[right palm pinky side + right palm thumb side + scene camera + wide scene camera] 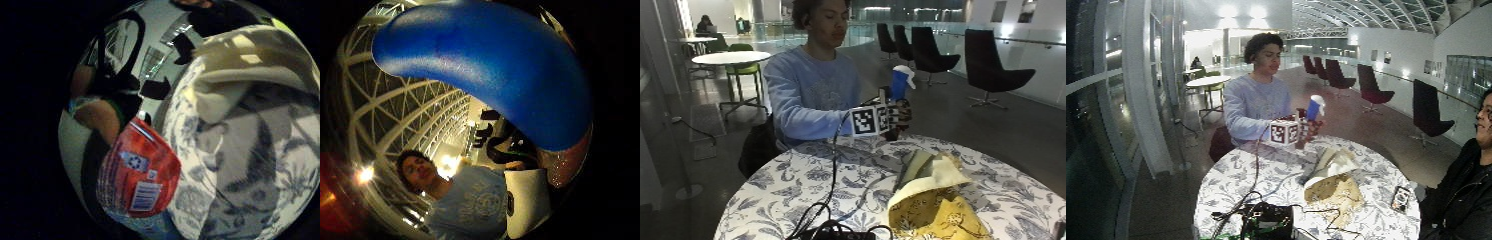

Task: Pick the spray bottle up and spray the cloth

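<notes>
Gloved, the right hand (896, 117) grips the spray bottle (899, 82) upright above the flowered table (806, 185), well apart from the yellow cloth (933, 210), while the little-finger palm view shows its red label (137, 180) beside the cloth (245, 65).

Dim indoor hall, lit from overhead ceiling lights (1240, 11) that flare white in the wide outside view. The outside view is soft and slightly blurred. Both palm views bend strongly at their edges. The nearby spray bottle (485, 65) is out of focus, with a pale sheen. The cloth (933, 202) casts soft shadows on the surface (793, 187).
</notes>
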